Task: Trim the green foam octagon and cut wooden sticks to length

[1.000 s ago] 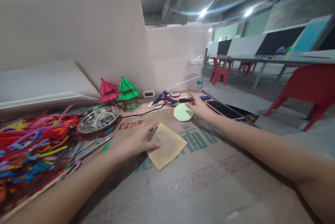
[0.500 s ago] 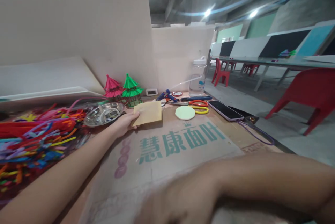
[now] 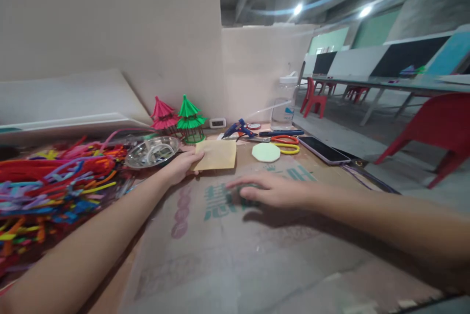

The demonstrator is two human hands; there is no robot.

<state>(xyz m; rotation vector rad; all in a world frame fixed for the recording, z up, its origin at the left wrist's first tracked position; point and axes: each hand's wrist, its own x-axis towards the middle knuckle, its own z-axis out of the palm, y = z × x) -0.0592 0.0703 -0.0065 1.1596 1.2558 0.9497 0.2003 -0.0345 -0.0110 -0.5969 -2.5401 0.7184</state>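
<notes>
My left hand [image 3: 181, 165] pinches the left edge of a yellow square sheet [image 3: 217, 155], which lies almost flat on the cardboard-covered table [image 3: 257, 245]. My right hand [image 3: 270, 190] hovers palm down over the green printed characters in the middle of the cardboard, fingers stretched out and pointing left, holding nothing. A pale green paper disc [image 3: 266, 152] lies just right of the yellow sheet. Behind it are orange and yellow scissors [image 3: 282, 143].
A heap of coloured pipe cleaners [image 3: 47, 181] fills the left side, with a metal dish [image 3: 152, 151] beside it. Pink and green paper pavilions [image 3: 179, 118], a blue glue gun [image 3: 238, 129], a bottle [image 3: 284, 103] and a phone [image 3: 323, 150] stand farther back. Red chairs are at right.
My left hand has carried the yellow sheet from the middle of the cardboard to the back, near the dish. My right hand left the green disc, drew back, and now hovers over the cardboard's middle.
</notes>
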